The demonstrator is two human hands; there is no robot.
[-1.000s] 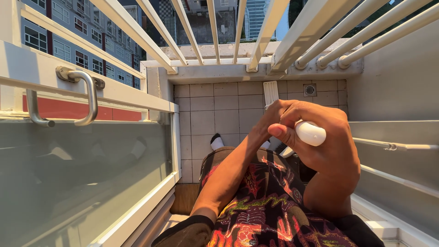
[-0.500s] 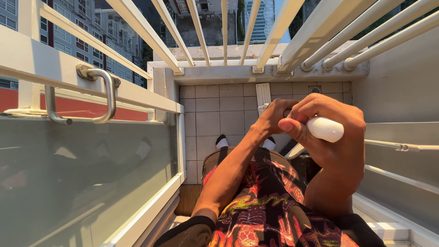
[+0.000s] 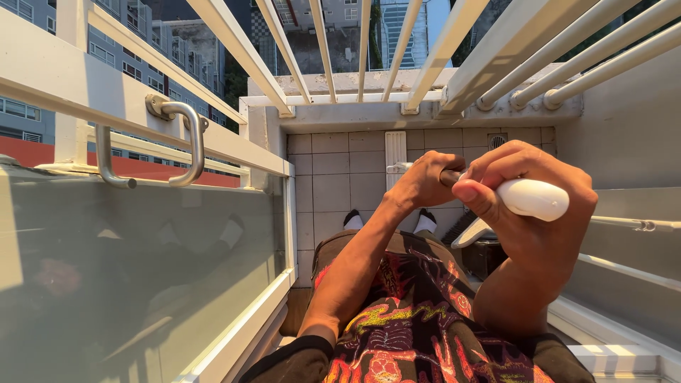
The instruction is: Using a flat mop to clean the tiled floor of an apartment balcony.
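Note:
My right hand point(image 3: 528, 213) is wrapped around the white rounded end of a long handle point(image 3: 535, 198), thumb pressed along its near side. My left hand point(image 3: 422, 181) grips the same handle a little lower, where the shaft looks dark. The handle runs down toward the tiled balcony floor point(image 3: 333, 184), and a pale flat head point(image 3: 472, 232) shows below my hands beside a dark bucket-like shape point(image 3: 486, 257). My legs in patterned dark shorts and white socks stand on the tiles.
A glass door point(image 3: 135, 269) with a metal loop handle point(image 3: 181, 145) stands at my left. White balcony railing bars point(image 3: 397, 50) rise ahead, with buildings far below. A white slatted strip point(image 3: 395, 152) and a floor drain point(image 3: 496, 142) lie near the far edge. A grey wall with rails is at my right.
Both hands and the white handle end have shifted right and slightly up in view. The view has swung so the door handle and railing also sit further right.

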